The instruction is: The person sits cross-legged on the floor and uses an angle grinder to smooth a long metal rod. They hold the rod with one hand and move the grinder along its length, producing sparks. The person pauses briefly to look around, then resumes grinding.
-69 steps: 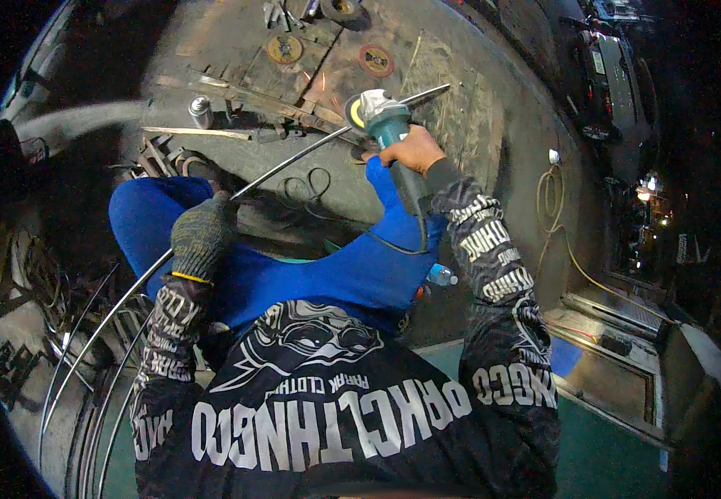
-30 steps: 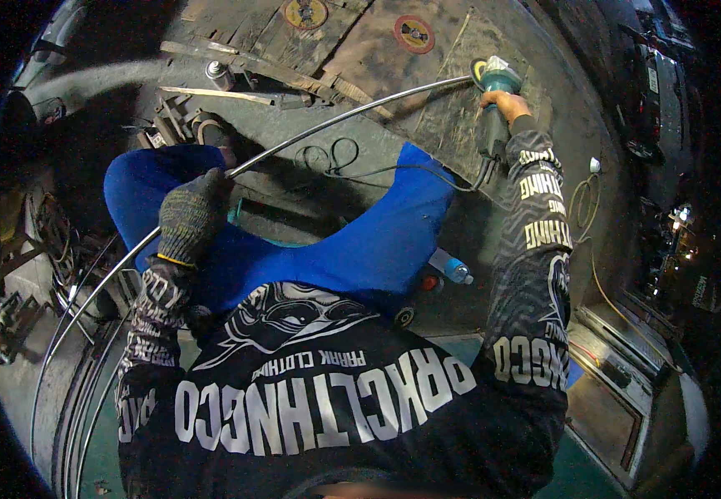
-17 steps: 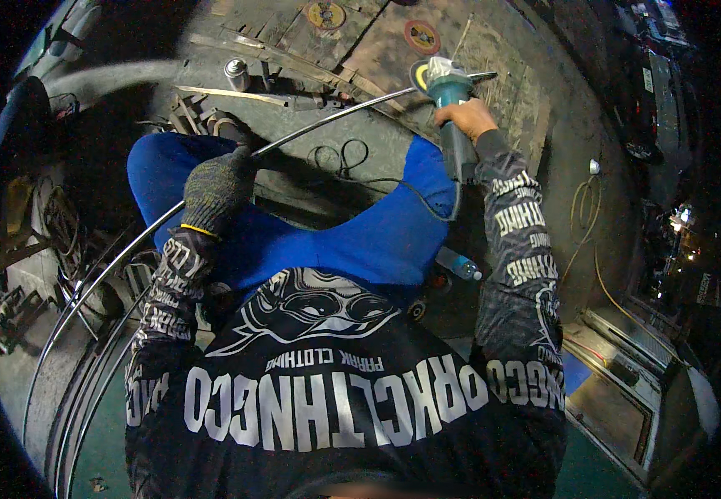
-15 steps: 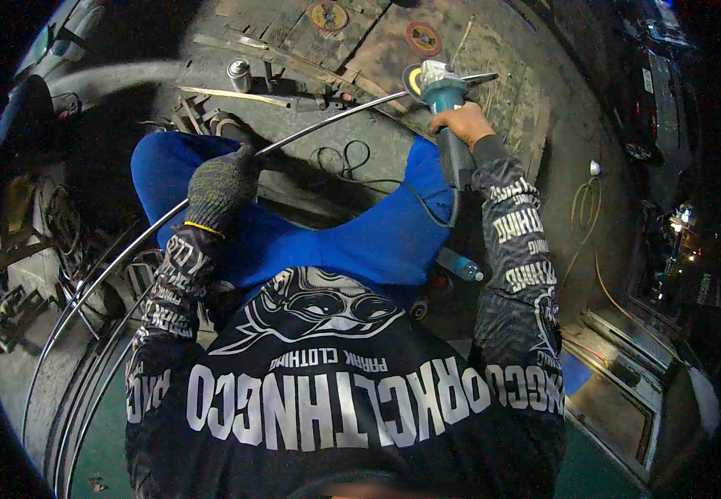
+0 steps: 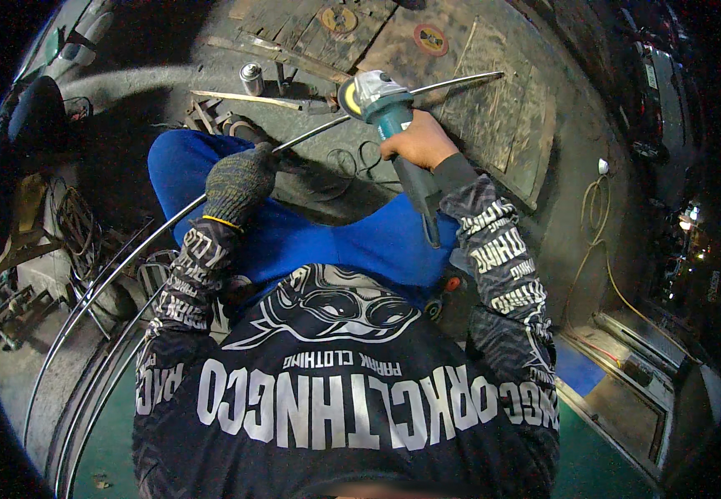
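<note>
A long, thin, curved metal tube (image 5: 314,130) runs from the lower left across my lap to the board at upper right. My left hand (image 5: 240,185), in a grey knitted glove, is closed around it near my left knee. Bare, my right hand (image 5: 423,140) grips the body of a teal and black angle grinder (image 5: 389,112). The grinder's yellow-faced disc (image 5: 349,98) is over the tube, just beyond my left hand; whether it touches cannot be made out. Part of the tube is hidden behind the grinder head.
Wooden boards (image 5: 493,116) lie ahead, with a round abrasive disc (image 5: 430,40) on them. A spray can (image 5: 251,78) stands beyond my left knee. A black cord (image 5: 352,162) loops on the floor. More curved tubes (image 5: 98,387) lie at lower left. Another person's leg (image 5: 36,112) shows far left.
My right hand has carried the grinder left along the tube, from near its far end toward my left hand. The left hand keeps its grip, shifted slightly right in the picture.
</note>
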A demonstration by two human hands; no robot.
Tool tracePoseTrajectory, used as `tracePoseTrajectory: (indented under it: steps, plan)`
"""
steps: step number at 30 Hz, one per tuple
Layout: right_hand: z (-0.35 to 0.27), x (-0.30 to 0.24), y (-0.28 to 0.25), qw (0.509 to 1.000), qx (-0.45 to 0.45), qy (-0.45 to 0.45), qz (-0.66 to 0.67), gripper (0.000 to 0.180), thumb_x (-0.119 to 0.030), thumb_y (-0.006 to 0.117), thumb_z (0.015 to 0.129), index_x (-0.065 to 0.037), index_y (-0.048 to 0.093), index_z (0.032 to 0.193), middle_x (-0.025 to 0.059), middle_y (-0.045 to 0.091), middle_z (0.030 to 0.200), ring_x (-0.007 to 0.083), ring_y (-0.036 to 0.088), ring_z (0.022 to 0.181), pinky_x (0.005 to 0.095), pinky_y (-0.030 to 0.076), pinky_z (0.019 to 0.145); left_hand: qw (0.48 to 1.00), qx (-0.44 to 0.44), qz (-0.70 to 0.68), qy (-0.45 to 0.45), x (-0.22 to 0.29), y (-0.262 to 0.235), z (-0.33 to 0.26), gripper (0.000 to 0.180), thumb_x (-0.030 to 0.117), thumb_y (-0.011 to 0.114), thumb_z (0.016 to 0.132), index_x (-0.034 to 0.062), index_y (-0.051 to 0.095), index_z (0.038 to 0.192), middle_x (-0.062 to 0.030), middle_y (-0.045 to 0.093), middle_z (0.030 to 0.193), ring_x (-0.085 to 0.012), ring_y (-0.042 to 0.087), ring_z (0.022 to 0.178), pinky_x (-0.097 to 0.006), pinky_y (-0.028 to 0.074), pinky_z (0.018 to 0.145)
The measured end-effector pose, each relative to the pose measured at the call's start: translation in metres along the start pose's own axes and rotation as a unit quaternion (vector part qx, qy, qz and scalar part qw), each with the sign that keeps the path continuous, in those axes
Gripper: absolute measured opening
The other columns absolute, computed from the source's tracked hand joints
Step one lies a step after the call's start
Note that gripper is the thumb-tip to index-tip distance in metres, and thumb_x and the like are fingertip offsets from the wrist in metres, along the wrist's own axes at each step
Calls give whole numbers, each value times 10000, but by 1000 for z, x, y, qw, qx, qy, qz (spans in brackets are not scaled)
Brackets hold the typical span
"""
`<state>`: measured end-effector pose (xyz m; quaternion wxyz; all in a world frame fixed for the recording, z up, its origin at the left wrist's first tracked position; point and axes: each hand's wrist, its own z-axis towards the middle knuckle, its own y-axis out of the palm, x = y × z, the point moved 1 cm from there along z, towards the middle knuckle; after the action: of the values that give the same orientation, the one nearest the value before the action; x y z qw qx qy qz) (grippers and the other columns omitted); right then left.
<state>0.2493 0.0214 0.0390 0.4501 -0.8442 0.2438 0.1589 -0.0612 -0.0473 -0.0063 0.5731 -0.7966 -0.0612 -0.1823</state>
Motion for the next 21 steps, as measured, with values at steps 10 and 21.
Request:
tracePoseTrajectory:
  steps: [10,21]
  plan:
    - [-7,-13,-11,999,-19,26,-40,531,-278,849,540,34,715,947,208,730,964,339,711,888,400,554,808,995,87,-34,44,1,8,3,219,314,532,983,125,634,940,-158,664,725,-379,670,681,-522,507,569]
    - [4,16,-57,993,24,76,-92,528,-280,855,521,71,704,885,190,716,898,291,698,821,391,554,747,998,50,-18,21,5,2,-9,164,305,580,955,153,629,994,-126,687,828,-390,675,760,-514,511,639]
